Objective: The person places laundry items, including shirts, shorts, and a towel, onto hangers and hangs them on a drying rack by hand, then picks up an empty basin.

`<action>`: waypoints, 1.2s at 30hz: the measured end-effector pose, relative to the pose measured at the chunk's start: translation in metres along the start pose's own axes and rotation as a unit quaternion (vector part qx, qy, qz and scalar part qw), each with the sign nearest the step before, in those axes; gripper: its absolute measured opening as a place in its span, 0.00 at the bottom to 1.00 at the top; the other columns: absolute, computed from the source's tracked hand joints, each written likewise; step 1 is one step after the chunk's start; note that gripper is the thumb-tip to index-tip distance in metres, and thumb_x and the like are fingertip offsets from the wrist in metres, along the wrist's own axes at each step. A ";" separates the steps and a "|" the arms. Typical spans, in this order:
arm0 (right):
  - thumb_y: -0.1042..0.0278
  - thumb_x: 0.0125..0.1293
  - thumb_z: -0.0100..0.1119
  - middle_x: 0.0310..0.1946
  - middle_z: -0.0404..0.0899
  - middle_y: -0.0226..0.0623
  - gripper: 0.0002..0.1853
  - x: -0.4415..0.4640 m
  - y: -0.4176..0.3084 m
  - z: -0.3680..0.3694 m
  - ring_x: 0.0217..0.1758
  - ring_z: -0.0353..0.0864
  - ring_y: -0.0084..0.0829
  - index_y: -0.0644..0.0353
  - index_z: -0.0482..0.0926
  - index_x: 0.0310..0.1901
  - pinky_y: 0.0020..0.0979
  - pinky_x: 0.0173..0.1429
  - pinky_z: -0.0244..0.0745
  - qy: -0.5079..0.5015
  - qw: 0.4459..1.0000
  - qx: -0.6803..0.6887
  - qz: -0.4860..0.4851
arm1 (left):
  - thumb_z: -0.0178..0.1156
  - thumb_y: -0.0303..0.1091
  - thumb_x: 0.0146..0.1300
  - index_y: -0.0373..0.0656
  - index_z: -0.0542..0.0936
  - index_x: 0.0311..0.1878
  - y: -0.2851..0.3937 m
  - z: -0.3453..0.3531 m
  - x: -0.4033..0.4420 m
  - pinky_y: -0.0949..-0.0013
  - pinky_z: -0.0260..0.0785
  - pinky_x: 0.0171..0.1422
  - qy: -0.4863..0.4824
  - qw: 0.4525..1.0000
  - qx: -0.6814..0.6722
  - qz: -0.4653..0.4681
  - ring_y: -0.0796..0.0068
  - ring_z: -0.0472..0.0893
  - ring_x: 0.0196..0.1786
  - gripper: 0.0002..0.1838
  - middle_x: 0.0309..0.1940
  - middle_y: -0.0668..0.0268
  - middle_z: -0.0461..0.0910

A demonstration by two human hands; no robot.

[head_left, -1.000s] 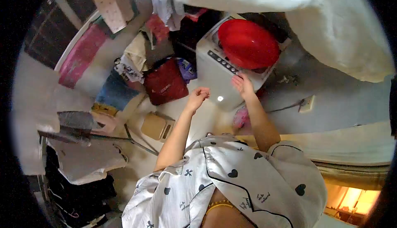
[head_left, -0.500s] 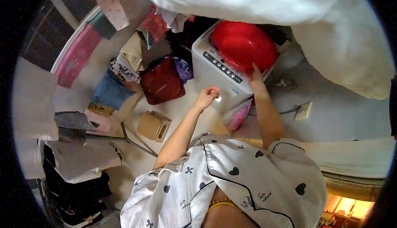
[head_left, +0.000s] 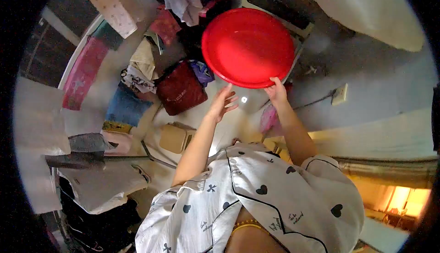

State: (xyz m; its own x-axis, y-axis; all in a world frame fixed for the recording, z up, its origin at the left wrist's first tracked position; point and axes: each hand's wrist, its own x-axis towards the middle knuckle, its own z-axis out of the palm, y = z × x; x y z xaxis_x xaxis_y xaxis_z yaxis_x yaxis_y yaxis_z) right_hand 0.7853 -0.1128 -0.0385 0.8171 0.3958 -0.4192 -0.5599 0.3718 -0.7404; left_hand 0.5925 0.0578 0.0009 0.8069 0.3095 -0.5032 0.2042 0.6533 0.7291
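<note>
A round red plastic basin (head_left: 250,46) is tipped so that its inside faces me, in front of a white washing machine (head_left: 279,10). My right hand (head_left: 277,92) grips the lower right rim, its thumb over the edge. Just below the rim on the left is my left hand (head_left: 223,103), with its fingers spread and nothing in them. Its fingertips come close to the basin; whether they touch it I cannot tell. The basin hides most of the machine, including its front control panel.
Clothes hang along the left, among them a dark red bag (head_left: 181,88) and blue denim (head_left: 126,106). A beige box-like container (head_left: 174,137) stands low at centre left. White fabric (head_left: 371,10) hangs overhead. A wall socket (head_left: 339,94) with a cord is at right.
The basin has moved left and toward me, off the washing machine's top, with my right hand on its rim. My left hand has unfolded its fingers and moved up toward the basin.
</note>
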 end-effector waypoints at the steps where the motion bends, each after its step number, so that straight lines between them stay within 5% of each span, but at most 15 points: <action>1: 0.64 0.59 0.60 0.51 0.77 0.40 0.23 -0.017 0.005 0.002 0.51 0.79 0.37 0.61 0.72 0.55 0.37 0.58 0.75 -0.019 1.000 0.010 0.003 | 0.62 0.60 0.58 0.44 0.58 0.69 0.000 -0.005 -0.008 0.52 0.73 0.61 -0.003 1.000 -0.018 -0.013 0.59 0.74 0.61 0.44 0.64 0.53 0.67; 7: 0.67 0.62 0.57 0.57 0.75 0.39 0.22 -0.111 0.058 -0.012 0.58 0.76 0.35 0.63 0.70 0.57 0.39 0.66 0.68 -0.098 0.994 -0.012 0.039 | 0.63 0.54 0.59 0.46 0.70 0.61 -0.036 -0.064 -0.051 0.59 0.72 0.60 0.010 0.998 0.005 -0.062 0.67 0.74 0.59 0.31 0.56 0.62 0.74; 8: 0.67 0.63 0.56 0.57 0.75 0.39 0.22 -0.121 0.070 -0.017 0.58 0.76 0.35 0.64 0.70 0.57 0.39 0.66 0.67 -0.093 0.994 -0.024 0.045 | 0.62 0.44 0.61 0.45 0.74 0.54 -0.046 -0.077 -0.057 0.63 0.73 0.58 0.032 0.996 -0.006 -0.085 0.71 0.76 0.54 0.21 0.51 0.65 0.77; 13: 0.61 0.67 0.55 0.57 0.76 0.40 0.20 -0.197 0.099 -0.024 0.58 0.77 0.34 0.64 0.73 0.56 0.39 0.67 0.67 -0.072 0.995 -0.051 0.055 | 0.59 0.34 0.57 0.42 0.75 0.49 -0.101 -0.130 -0.082 0.69 0.79 0.49 0.052 0.992 -0.034 -0.114 0.68 0.81 0.44 0.16 0.43 0.63 0.80; 14: 0.56 0.69 0.54 0.58 0.76 0.40 0.19 -0.221 0.092 -0.014 0.52 0.79 0.32 0.63 0.75 0.53 0.37 0.62 0.70 -0.042 0.997 -0.021 0.056 | 0.59 0.33 0.56 0.42 0.75 0.48 -0.109 -0.133 -0.087 0.70 0.79 0.47 0.044 0.990 -0.042 -0.128 0.68 0.81 0.42 0.15 0.43 0.63 0.80; 16: 0.55 0.68 0.54 0.55 0.77 0.38 0.18 -0.196 0.136 -0.106 0.46 0.79 0.31 0.60 0.78 0.51 0.36 0.58 0.71 0.028 0.993 -0.093 0.066 | 0.59 0.32 0.55 0.41 0.75 0.46 -0.116 -0.126 -0.108 0.68 0.79 0.48 0.041 0.989 -0.032 -0.137 0.68 0.81 0.42 0.15 0.43 0.62 0.80; 18: 0.54 0.66 0.55 0.46 0.80 0.37 0.18 -0.217 0.135 -0.137 0.41 0.78 0.31 0.61 0.80 0.47 0.37 0.52 0.72 0.097 0.967 -0.235 0.010 | 0.59 0.32 0.54 0.41 0.75 0.46 -0.135 -0.131 -0.113 0.67 0.80 0.48 0.014 0.990 -0.019 -0.141 0.67 0.82 0.42 0.15 0.43 0.62 0.80; 20: 0.53 0.64 0.56 0.40 0.82 0.38 0.19 -0.237 0.123 -0.173 0.39 0.78 0.33 0.62 0.80 0.45 0.39 0.48 0.73 0.158 0.890 -0.428 -0.007 | 0.59 0.32 0.54 0.41 0.75 0.46 -0.151 -0.131 -0.116 0.66 0.80 0.48 0.018 0.988 0.016 -0.152 0.67 0.82 0.42 0.16 0.43 0.61 0.80; 22: 0.56 0.63 0.55 0.39 0.82 0.43 0.19 -0.260 0.103 -0.193 0.41 0.80 0.38 0.64 0.80 0.45 0.42 0.48 0.74 0.190 0.751 -0.632 -0.001 | 0.59 0.32 0.54 0.41 0.75 0.46 -0.167 -0.130 -0.113 0.67 0.80 0.47 -0.001 0.979 0.025 -0.200 0.67 0.82 0.42 0.15 0.43 0.62 0.80; 26: 0.65 0.60 0.53 0.42 0.82 0.48 0.17 -0.302 0.087 -0.235 0.49 0.80 0.45 0.64 0.80 0.48 0.46 0.56 0.70 0.271 0.410 -0.870 -0.042 | 0.58 0.32 0.54 0.43 0.75 0.43 -0.193 -0.114 -0.122 0.68 0.79 0.46 -0.033 0.960 0.063 -0.272 0.68 0.82 0.40 0.12 0.40 0.64 0.79; 29: 0.64 0.62 0.52 0.47 0.82 0.44 0.16 -0.339 0.064 -0.238 0.55 0.77 0.44 0.61 0.81 0.47 0.43 0.60 0.66 0.260 0.333 -0.904 0.068 | 0.56 0.30 0.55 0.41 0.74 0.50 -0.220 -0.103 -0.126 0.65 0.77 0.52 -0.066 0.944 0.067 -0.316 0.67 0.82 0.45 0.17 0.44 0.63 0.80; 32: 0.65 0.64 0.49 0.50 0.80 0.42 0.15 -0.328 0.083 -0.291 0.59 0.73 0.41 0.59 0.81 0.48 0.41 0.61 0.64 0.213 0.365 -0.878 0.225 | 0.56 0.30 0.55 0.42 0.74 0.49 -0.245 -0.094 -0.133 0.64 0.78 0.52 -0.089 0.939 0.076 -0.323 0.66 0.82 0.44 0.17 0.44 0.63 0.80; 36: 0.67 0.66 0.47 0.47 0.79 0.42 0.13 -0.312 0.128 -0.353 0.55 0.74 0.37 0.56 0.80 0.48 0.37 0.58 0.64 0.330 0.156 -0.931 0.030 | 0.56 0.30 0.55 0.42 0.74 0.48 -0.280 -0.080 -0.146 0.62 0.78 0.51 -0.069 0.936 0.069 -0.339 0.65 0.82 0.44 0.16 0.44 0.63 0.80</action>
State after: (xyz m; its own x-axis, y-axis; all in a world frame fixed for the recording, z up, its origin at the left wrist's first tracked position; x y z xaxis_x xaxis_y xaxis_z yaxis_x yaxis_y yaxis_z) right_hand 0.5073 -0.4854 -0.1877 0.9981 -0.0486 0.0373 -0.0611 -0.7465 0.6626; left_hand 0.3734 -0.1147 -0.1669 0.5285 -0.2418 -0.8138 0.7563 0.5695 0.3220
